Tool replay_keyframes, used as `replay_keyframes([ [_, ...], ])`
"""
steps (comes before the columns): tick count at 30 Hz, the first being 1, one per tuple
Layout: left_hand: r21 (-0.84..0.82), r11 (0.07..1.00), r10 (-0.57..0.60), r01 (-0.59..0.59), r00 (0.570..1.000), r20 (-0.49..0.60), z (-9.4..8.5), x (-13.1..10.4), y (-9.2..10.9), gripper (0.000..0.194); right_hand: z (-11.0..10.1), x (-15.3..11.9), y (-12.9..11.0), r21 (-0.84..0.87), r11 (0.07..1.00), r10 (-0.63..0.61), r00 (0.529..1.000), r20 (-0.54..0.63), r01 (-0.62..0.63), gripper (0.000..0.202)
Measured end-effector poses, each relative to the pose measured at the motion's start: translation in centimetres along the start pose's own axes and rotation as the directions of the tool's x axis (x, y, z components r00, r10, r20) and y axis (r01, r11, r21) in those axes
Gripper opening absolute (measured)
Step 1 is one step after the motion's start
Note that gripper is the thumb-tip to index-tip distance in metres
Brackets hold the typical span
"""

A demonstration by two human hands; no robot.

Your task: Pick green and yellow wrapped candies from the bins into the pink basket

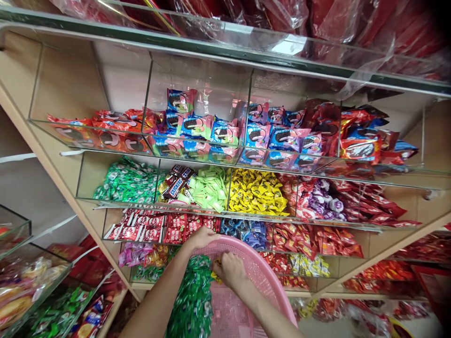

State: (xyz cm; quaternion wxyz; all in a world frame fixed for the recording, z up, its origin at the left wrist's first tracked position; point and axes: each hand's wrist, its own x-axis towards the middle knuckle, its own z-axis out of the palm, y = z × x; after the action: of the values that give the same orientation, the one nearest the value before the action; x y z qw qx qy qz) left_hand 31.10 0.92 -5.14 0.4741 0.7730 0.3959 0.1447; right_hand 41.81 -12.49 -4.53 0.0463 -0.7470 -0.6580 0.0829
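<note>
Left hand [203,238] clasping pink basket [259,267] at rim, right hand [230,269] pinching yellow sweets [215,277] inside, green sweets [193,295] just beside both

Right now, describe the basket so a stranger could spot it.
Face the wooden shelves of sweets. Low in front, the left hand holds the rim of a basket. Unlike the clear bins behind, it's pink mesh with a rounded rim.
</note>
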Motion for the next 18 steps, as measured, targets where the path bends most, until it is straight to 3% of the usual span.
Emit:
replay_keyframes([
  [5, 0.01, 1.0, -0.004, 0.004, 1.0, 0.003, 0.0, -0.1, 0.3, 0.054, -1.0, -0.3, -0.7, 0.02, 0.999, 0.028, 0.991, 0.132, -0.031, 0.041],
  [8, 0.009, 1.0, -0.001, 0.001, 1.0, 0.018, 0.1, -0.2, 0.4, 0.053, -2.5, -0.5, -0.7, 0.024, 1.0, 0.012, 0.992, 0.128, -0.015, 0.042],
  [11, -0.011, 1.0, 0.015, -0.014, 0.999, 0.045, 0.0, -0.3, 0.5, 0.051, -5.0, -0.8, -0.4, 0.082, 0.996, -0.038, 0.997, 0.062, 0.033, 0.038],
  [14, -0.038, 0.998, 0.058, -0.057, 0.997, 0.047, -0.1, -0.3, 0.6, 0.052, -8.9, -1.0, 0.2, 0.256, 0.95, -0.178, 0.984, -0.017, 0.176, 0.037],
  [16, -0.047, 0.997, 0.068, -0.066, 0.997, 0.043, -0.2, -0.4, 0.7, 0.052, -12.0, -1.0, 0.7, 0.359, 0.883, -0.275, 0.953, -0.123, 0.301, 0.04],
  [18, -0.048, 0.998, 0.044, -0.042, 0.998, 0.046, -0.2, -0.5, 0.8, 0.051, -14.8, -0.5, 1.3, 0.391, 0.847, -0.276, 0.927, -0.255, 0.36, 0.04],
])
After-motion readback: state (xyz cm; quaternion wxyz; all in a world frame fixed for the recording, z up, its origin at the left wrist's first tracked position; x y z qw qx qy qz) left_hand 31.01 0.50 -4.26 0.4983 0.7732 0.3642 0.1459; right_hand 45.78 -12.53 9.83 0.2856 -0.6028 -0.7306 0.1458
